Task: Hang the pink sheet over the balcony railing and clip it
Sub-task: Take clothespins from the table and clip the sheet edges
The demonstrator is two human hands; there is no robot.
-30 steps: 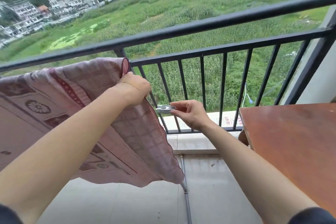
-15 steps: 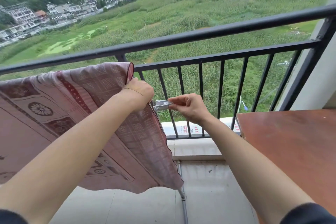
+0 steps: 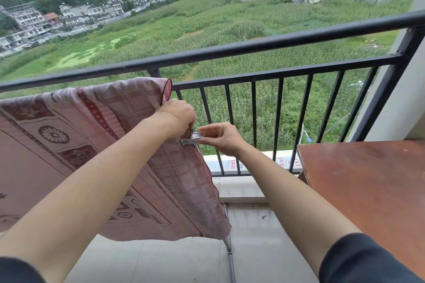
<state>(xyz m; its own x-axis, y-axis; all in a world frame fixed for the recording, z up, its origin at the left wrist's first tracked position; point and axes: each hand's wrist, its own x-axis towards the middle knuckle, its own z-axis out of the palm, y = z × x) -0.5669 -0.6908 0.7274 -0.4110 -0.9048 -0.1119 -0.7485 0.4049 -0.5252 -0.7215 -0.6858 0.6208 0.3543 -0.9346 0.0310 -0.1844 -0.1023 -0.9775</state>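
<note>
Head view looks down along two bare arms at the balcony. The pink sheet (image 3: 92,145) hangs draped over the railing (image 3: 276,44), on the bar just under the top rail, and spreads away to the left of both grips. The left grip (image 3: 177,115) is curled round the sheet's right edge, just below that bar. Just beside it on the right, the right grip (image 3: 222,138) pinches a small silvery clip (image 3: 191,139) between thumb and fingers; the clip's far end reaches the sheet edge under the left grip. A brown counter (image 3: 368,190) stands well to the right of the right grip.
</note>
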